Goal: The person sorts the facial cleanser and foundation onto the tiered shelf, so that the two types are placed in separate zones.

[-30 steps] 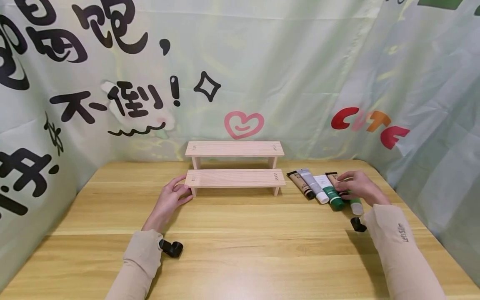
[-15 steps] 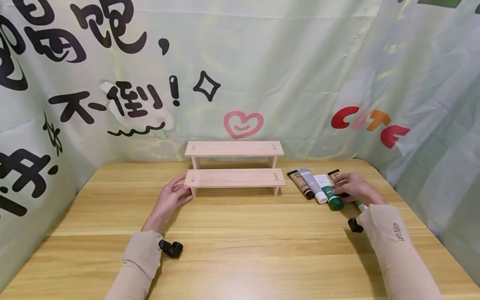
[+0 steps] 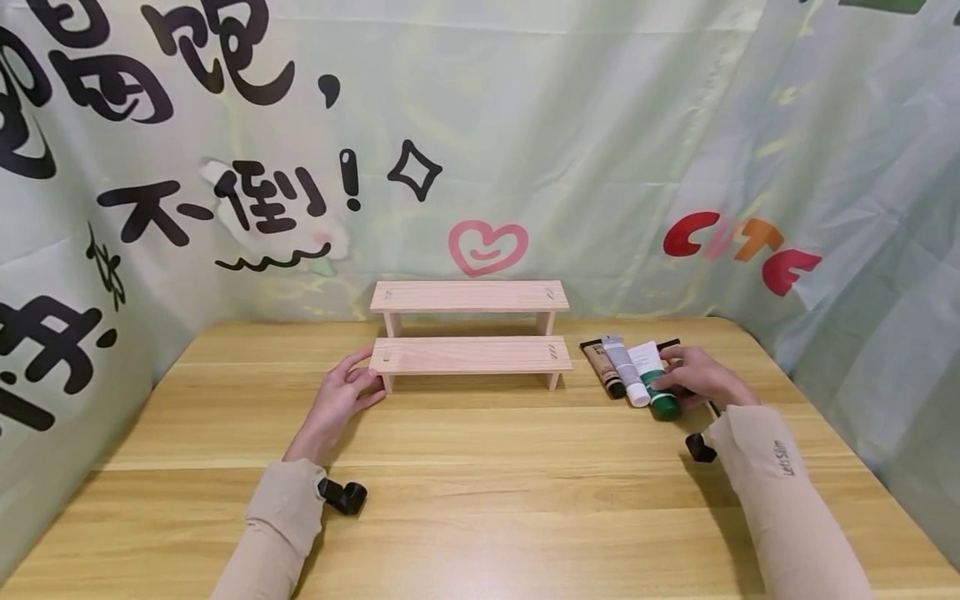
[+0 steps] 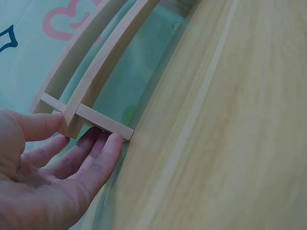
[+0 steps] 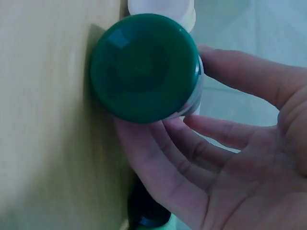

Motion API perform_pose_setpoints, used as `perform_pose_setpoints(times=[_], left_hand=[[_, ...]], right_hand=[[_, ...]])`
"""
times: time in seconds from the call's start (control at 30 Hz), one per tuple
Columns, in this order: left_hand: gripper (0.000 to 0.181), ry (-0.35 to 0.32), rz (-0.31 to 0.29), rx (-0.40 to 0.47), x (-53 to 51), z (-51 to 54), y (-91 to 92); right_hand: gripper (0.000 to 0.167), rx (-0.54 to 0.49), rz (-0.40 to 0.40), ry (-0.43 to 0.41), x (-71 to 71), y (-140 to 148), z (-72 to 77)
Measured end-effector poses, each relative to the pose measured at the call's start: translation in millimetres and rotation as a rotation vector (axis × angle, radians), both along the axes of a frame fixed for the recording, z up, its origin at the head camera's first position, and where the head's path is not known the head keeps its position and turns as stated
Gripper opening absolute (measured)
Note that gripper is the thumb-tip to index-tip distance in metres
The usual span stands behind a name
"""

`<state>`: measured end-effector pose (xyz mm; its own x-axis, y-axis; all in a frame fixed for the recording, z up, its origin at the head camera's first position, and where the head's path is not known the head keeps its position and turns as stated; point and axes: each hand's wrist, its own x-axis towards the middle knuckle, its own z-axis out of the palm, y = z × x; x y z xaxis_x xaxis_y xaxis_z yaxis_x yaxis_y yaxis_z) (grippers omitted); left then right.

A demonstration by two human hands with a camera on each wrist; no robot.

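A two-tier wooden step rack (image 3: pixel 471 357) stands near the back of the table. My left hand (image 3: pixel 345 400) holds its left end; in the left wrist view the thumb lies at the lower board's end and the fingers (image 4: pixel 103 158) touch the leg. At right, my right hand (image 3: pixel 705 375) grips a white-and-green squeeze tube (image 3: pixel 651 371). Its green cap (image 5: pixel 144 69) faces the right wrist camera, with thumb and fingers on opposite sides. Beside it lie a grey tube with a white cap (image 3: pixel 624 367) and a tan tube with a black cap (image 3: pixel 602 367).
Another tube's black end (image 3: pixel 667 343) shows behind the right hand, the rest mostly hidden. A printed cloth (image 3: pixel 585 150) hangs behind and beside the wooden table (image 3: pixel 487 492). Black wrist cameras (image 3: pixel 343 497) sit on both sleeves.
My right hand has moved left from the far-right tubes to the white-and-green tube and taken hold of it. That tube and its neighbours have shifted slightly. The left hand stays put.
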<state>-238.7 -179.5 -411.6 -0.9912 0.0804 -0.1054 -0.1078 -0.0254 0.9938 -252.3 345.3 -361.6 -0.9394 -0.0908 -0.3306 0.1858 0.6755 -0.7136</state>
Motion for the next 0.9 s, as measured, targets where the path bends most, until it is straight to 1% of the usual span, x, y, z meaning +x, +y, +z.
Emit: perform_pose_setpoints(times=[0.13,0.33,0.5,0.73,0.9], left_hand=[[0.053,-0.005,0.004,0.008,-1.1,2.1,0.8],[0.053,-0.005,0.014,0.019,-1.7,4.6,-0.1],[0.052,0.0,0.019,0.011,0.1,4.1,-2.2],[0.052,0.009,0.016,0.007,0.4,1.6,-1.6],[0.052,0.004,0.013,0.006,1.4,1.3,0.8]], right_hand=[[0.077,-0.026,-0.026,-0.011,-1.3,0.7,2.9],[0.08,-0.085,-0.06,0.005,-2.8,3.6,14.1],[0.079,-0.13,-0.056,0.022,-5.2,-0.1,23.3],[0.079,-0.137,-0.067,0.029,-8.0,-9.9,39.7],[0.079,-0.174,-0.062,0.066,-10.0,-20.4,49.4]])
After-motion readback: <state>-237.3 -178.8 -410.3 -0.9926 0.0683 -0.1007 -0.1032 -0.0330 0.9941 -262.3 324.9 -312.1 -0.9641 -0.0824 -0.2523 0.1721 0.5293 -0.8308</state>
